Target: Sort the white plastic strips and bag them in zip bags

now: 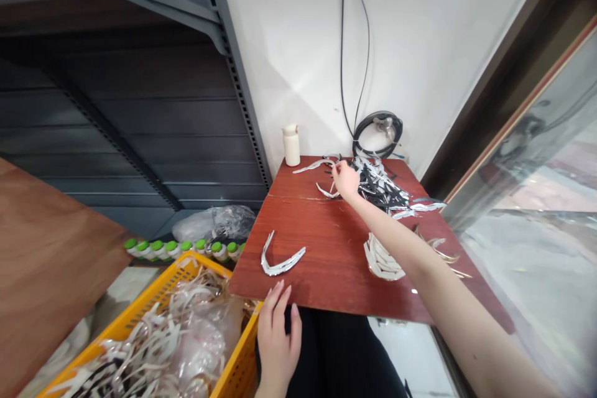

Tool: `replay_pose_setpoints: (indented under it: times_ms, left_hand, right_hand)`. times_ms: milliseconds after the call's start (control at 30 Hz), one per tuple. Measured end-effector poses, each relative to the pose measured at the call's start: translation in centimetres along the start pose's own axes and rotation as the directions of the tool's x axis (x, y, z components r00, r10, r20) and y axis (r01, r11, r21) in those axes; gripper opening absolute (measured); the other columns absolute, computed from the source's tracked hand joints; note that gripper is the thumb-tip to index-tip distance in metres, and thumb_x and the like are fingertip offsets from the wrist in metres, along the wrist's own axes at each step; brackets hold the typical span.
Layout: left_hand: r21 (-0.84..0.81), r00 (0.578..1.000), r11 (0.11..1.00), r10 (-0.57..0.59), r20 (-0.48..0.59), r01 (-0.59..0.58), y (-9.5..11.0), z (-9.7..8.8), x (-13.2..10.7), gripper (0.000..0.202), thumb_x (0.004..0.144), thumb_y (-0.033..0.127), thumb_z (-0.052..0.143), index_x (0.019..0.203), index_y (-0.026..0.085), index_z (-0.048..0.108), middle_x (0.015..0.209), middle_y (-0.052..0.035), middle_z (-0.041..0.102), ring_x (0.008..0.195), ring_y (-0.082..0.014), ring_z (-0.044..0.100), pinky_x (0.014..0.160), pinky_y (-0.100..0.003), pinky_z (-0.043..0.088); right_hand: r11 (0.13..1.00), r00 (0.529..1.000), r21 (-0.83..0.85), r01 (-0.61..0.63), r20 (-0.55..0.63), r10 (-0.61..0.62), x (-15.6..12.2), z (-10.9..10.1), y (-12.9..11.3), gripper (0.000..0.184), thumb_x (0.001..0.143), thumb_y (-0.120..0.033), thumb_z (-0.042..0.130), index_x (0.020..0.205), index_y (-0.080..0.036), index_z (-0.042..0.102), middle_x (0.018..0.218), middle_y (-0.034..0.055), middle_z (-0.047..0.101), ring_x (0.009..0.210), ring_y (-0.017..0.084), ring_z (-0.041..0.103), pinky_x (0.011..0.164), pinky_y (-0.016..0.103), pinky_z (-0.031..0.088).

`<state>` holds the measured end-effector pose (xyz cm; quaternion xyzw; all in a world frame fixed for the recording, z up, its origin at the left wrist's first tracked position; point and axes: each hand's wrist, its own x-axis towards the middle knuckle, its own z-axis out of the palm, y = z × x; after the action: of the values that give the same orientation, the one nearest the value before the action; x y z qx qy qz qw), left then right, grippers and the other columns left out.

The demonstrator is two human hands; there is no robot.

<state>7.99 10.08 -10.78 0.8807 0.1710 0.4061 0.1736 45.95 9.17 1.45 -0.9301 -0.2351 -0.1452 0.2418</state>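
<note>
My right hand (346,179) reaches to the far part of the reddish-brown table (321,230). Its fingers are pinched on the end of a wavy silvery-white strip (311,166). Another curved white strip (328,191) lies just below that hand, and a tangled pile of black and silver strips (380,186) is right beside it. At the near edge of the tabletop rests my left hand (280,336), empty, its fingers stretched out. Beyond its fingertips a U-shaped bundle of silvery strips (280,267) lies on the wood. A stack of curved white strips (380,258) is partly hidden by my right forearm.
A yellow crate (153,305) full of strips and plastic bags stands lower left. A cream bottle (291,145) and a coiled black cable (379,135) are at the table's back by the wall. Several green-capped jars (186,247) line the shelf. Gold-coloured strips (445,252) lie at right.
</note>
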Motion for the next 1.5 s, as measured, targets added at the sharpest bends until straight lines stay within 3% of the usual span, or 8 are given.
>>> replay_pose_setpoints:
  times_ms: [200,467,567,733,933,1033,1267,1500]
  left_hand:
    - [-0.171,0.996,0.982,-0.078,0.032,0.082,1.3,-0.7,1.3,0.041,0.091,0.016,0.052,0.132,0.024,0.051,0.128,-0.011,0.057,0.12,-0.024,0.053,0.102,-0.043,0.044]
    - [-0.691,0.798,0.43,-0.466,0.381,0.581,4.9,-2.0,6.9,0.04,0.094,0.046,0.048,0.119,0.018,0.063,0.108,-0.0093,0.068,0.095,-0.0189,0.065,0.087,-0.032,0.051]
    - [-0.738,0.719,0.239,-0.538,0.441,0.631,5.3,-1.7,7.2,0.038,0.086,0.048,0.061,0.105,0.016,0.068,0.092,-0.006,0.069,0.078,-0.014,0.062,0.073,-0.025,0.051]
    - [-0.634,0.677,0.308,-0.551,0.489,0.709,5.1,-1.8,5.9,0.034,0.084,0.048,0.061,0.094,0.016,0.067,0.074,-0.0008,0.063,0.062,-0.0112,0.056,0.059,-0.022,0.046]
    - [-0.095,0.933,0.937,-0.317,0.169,0.335,2.5,-3.2,6.4,0.026,0.09,0.038,0.054,0.107,0.022,0.067,0.1,-0.0064,0.07,0.089,-0.0226,0.063,0.083,-0.036,0.048]
    - [0.113,0.983,0.987,-0.132,0.128,0.118,-0.1,-3.2,7.6,0.029,0.09,0.032,0.054,0.115,0.022,0.066,0.12,-0.0089,0.065,0.107,-0.0281,0.059,0.092,-0.042,0.044]
    - [0.281,0.992,0.958,0.015,0.126,-0.05,-3.4,-2.7,8.9,0.021,0.092,0.032,0.053,0.097,0.023,0.071,0.113,-0.0053,0.07,0.108,-0.0259,0.061,0.107,-0.048,0.031]
    - [0.357,0.983,0.929,0.031,0.181,-0.096,-3.4,-3.2,8.5,0.025,0.094,0.028,0.048,0.107,0.019,0.068,0.11,-0.0075,0.072,0.117,-0.0271,0.057,0.114,-0.05,0.022]
  right_hand:
    - [0.866,0.87,0.114,0.487,-0.155,-0.468,-5.2,-4.0,-0.8,0.023,0.096,-0.031,0.044,0.102,-0.015,0.061,0.083,0.0074,0.07,0.071,0.02,0.065,0.065,0.026,0.042]
    - [0.224,0.225,0.024,0.974,-0.129,-0.966,-16.5,-6.8,-1.0,0.029,0.097,-0.028,0.045,0.074,-0.02,0.06,0.076,0.0012,0.067,0.061,0.013,0.055,0.058,0.027,0.035]
    - [0.106,0.112,0.067,0.992,-0.091,-0.99,-19.5,-7.1,-1.1,0.031,0.1,-0.021,0.042,0.073,-0.02,0.058,0.073,-0.0014,0.064,0.061,0.012,0.052,0.058,0.027,0.034]
    - [0.153,0.144,0.276,0.949,0.052,-0.988,-22.0,-7.7,-0.5,0.024,0.101,-0.029,0.043,0.09,-0.019,0.062,0.086,0.002,0.068,0.079,0.015,0.057,0.07,0.028,0.04]
    - [0.448,0.36,0.54,0.713,0.266,-0.894,-22.0,-8.8,1.3,0.023,0.099,-0.029,0.049,0.116,-0.019,0.06,0.1,0.0069,0.069,0.091,0.018,0.061,0.084,0.03,0.045]
    - [0.566,0.425,0.554,0.611,0.373,-0.825,-21.9,-9.0,1.9,0.034,0.095,-0.027,0.055,0.128,-0.02,0.055,0.101,0.0083,0.068,0.093,0.02,0.062,0.085,0.031,0.046]
    - [0.469,0.355,0.621,0.628,0.308,-0.883,-19.9,-8.2,1.7,0.023,0.09,-0.036,0.064,0.106,-0.021,0.07,0.097,0.0049,0.071,0.09,0.018,0.062,0.089,0.031,0.043]
    - [0.782,0.755,0.169,0.6,0.205,-0.623,-8.3,-2.9,3.6,0.02,0.094,-0.024,0.056,0.107,-0.016,0.069,0.105,0.0094,0.068,0.1,0.02,0.059,0.091,0.031,0.042]
